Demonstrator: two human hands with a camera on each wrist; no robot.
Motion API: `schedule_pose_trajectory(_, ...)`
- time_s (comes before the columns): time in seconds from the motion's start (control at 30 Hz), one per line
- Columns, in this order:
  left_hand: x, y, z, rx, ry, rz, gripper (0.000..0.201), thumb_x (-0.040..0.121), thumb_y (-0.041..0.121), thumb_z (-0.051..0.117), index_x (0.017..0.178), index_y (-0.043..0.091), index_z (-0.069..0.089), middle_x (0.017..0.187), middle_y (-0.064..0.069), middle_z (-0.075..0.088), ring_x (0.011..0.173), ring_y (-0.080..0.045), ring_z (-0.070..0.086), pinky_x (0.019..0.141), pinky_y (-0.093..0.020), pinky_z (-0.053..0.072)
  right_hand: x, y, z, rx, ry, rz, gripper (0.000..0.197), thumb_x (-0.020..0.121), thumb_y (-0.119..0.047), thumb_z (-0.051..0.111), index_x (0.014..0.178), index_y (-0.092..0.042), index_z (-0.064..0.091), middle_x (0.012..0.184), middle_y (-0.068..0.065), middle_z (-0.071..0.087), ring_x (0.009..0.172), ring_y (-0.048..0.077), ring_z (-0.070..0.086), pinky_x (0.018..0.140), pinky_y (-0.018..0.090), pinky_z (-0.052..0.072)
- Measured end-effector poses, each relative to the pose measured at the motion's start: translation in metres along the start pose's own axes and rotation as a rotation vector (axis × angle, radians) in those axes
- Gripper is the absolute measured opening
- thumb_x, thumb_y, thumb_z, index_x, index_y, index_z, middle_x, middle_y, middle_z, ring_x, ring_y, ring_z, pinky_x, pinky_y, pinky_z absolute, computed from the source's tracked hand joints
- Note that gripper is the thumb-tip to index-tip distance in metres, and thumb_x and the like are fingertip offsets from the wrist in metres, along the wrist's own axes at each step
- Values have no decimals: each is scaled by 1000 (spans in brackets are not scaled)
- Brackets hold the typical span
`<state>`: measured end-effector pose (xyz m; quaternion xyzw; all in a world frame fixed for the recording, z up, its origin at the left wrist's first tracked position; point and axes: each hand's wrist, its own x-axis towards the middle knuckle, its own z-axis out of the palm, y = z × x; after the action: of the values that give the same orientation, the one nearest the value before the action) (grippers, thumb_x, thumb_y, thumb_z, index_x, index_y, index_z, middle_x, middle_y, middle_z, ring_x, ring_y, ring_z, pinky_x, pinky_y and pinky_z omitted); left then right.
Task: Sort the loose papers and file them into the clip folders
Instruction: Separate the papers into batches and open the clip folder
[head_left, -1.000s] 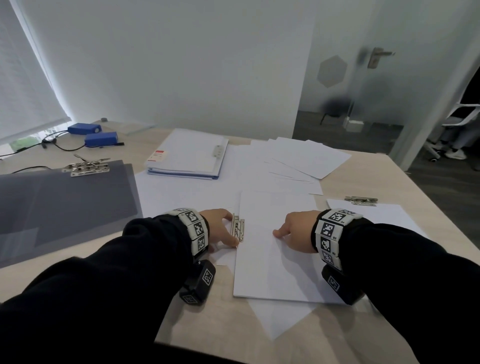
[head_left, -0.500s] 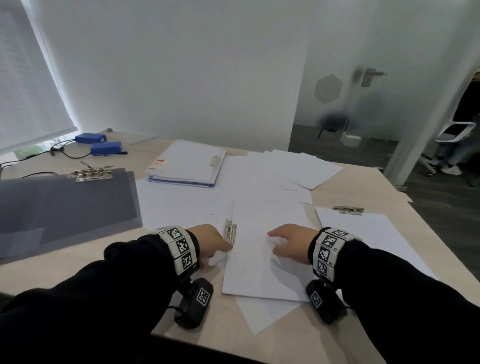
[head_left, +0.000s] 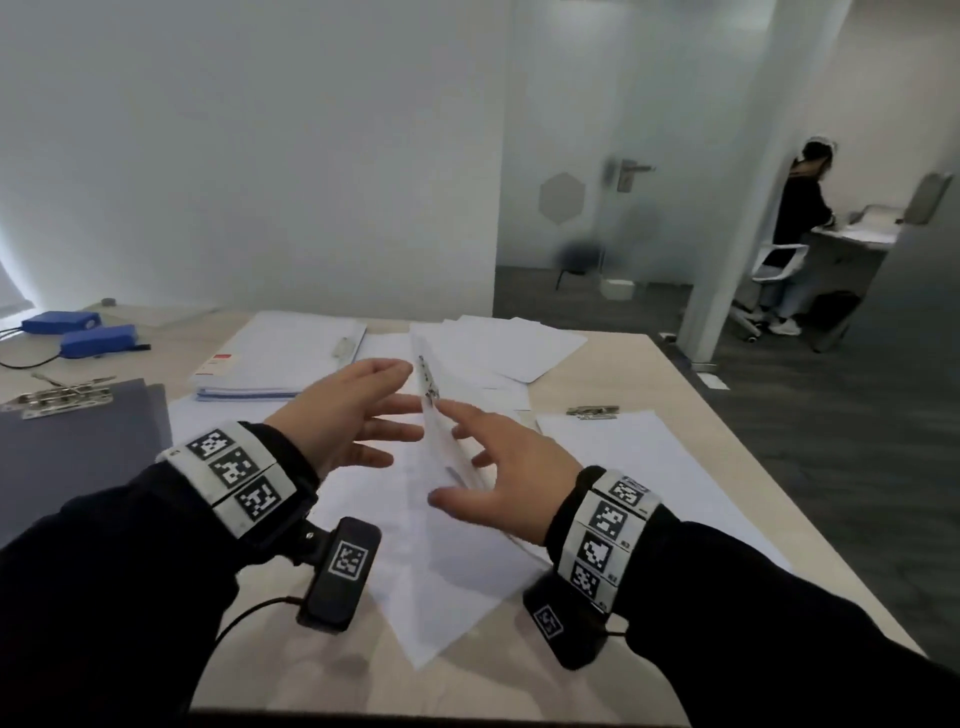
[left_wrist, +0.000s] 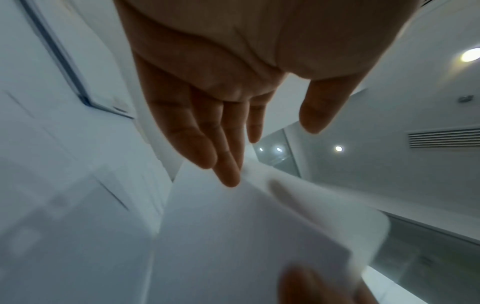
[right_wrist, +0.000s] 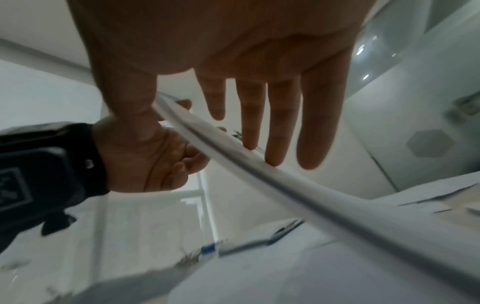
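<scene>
Two flat hands — left hand (head_left: 340, 410), right hand (head_left: 501, 475) — clipped papers (head_left: 441, 441) between

- The table (head_left: 670, 384) has a pale wood-grain top with a matt finish.
- The loose papers (head_left: 511, 345) are plain white sheets, smooth and matt.
- The paper stack (head_left: 441, 441) standing on edge between the hands carries a shiny metal clip (head_left: 428, 379).
- The grey folder (head_left: 78, 447) looks like smooth matt plastic, with a bright metal clamp (head_left: 62, 397) on top.
- The sleeves (head_left: 104, 571) are dark matt cloth.
- The wristbands (head_left: 234, 473) look like hard white plastic printed with black patterns.
- The floor (head_left: 831, 467) is dark, rough carpet.
</scene>
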<state>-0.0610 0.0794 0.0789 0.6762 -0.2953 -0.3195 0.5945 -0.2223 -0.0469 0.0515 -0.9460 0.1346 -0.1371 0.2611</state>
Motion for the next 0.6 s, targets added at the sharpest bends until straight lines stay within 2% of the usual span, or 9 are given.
schedule_pose_trajectory(0.1, 2, 9, 34, -106, -12, 74, 32, 98, 48, 49, 126, 34, 56, 115, 8, 73, 100, -21, 72, 72, -38, 54, -9, 15, -18, 241, 274, 58, 70, 86, -32, 60, 141, -56, 24, 113, -20, 57, 76, 4, 65, 77, 29, 56)
schedule_pose_trajectory(0.17, 7, 8, 60, -159, -18, 88, 30, 100, 44, 47, 126, 32, 58, 118, 9, 71, 103, -19, 71, 75, -40, 56, -18, 30, -31, 387, 415, 91, 75, 88, -16, 54, 142, -56, 21, 110, -15, 57, 58, 6, 60, 62, 21, 52)
schedule_pose_trajectory(0.2, 11, 5, 73, -166, -24, 83, 29, 100, 42, 49, 124, 31, 59, 119, 9, 70, 104, -18, 70, 77, -41, 57, -24, 36, -38, 430, 472, 97, 77, 87, -11, 51, 143, -56, 21, 110, -12, 59, 54, 9, 56, 58, 21, 50)
schedule_pose_trajectory(0.3, 24, -15, 114, -115, -62, 5, 26, 98, 30, 55, 124, 28, 60, 125, 6, 64, 112, -15, 64, 87, -42, 57, -45, 58, -54, 482, 621, 142, 73, 87, -6, 48, 137, -57, 34, 100, -14, 64, 60, 23, 57, 61, 39, 55)
schedule_pose_trajectory(0.37, 33, -32, 140, -74, -92, -81, 33, 97, 25, 57, 130, 26, 55, 130, 2, 58, 117, -15, 56, 93, -44, 55, -59, 76, -63, 544, 718, 215, 68, 88, -6, 48, 130, -58, 41, 98, -17, 65, 72, 24, 64, 64, 47, 59)
schedule_pose_trajectory(0.43, 40, -47, 165, -73, -116, -176, 46, 96, 22, 59, 140, 22, 47, 135, -3, 53, 122, -20, 51, 98, -47, 51, -73, 96, -72, 622, 809, 293, 66, 88, -5, 49, 128, -57, 43, 101, -14, 65, 82, 27, 67, 65, 54, 59)
schedule_pose_trajectory(0.53, 48, -60, 196, -104, -142, -257, 58, 95, 18, 59, 149, 18, 37, 151, -6, 38, 134, -29, 42, 99, -45, 47, -92, 132, -84, 648, 911, 449, 57, 87, -1, 52, 125, -43, 47, 111, -7, 62, 87, 20, 68, 67, 51, 60)
schedule_pose_trajectory(0.6, 53, -65, 212, -75, -122, -263, 59, 95, 18, 58, 149, 18, 36, 154, -3, 34, 128, -25, 43, 101, -45, 47, -104, 162, -90, 642, 923, 595, 50, 85, -1, 58, 124, -32, 51, 111, -1, 63, 91, 20, 67, 72, 47, 61)
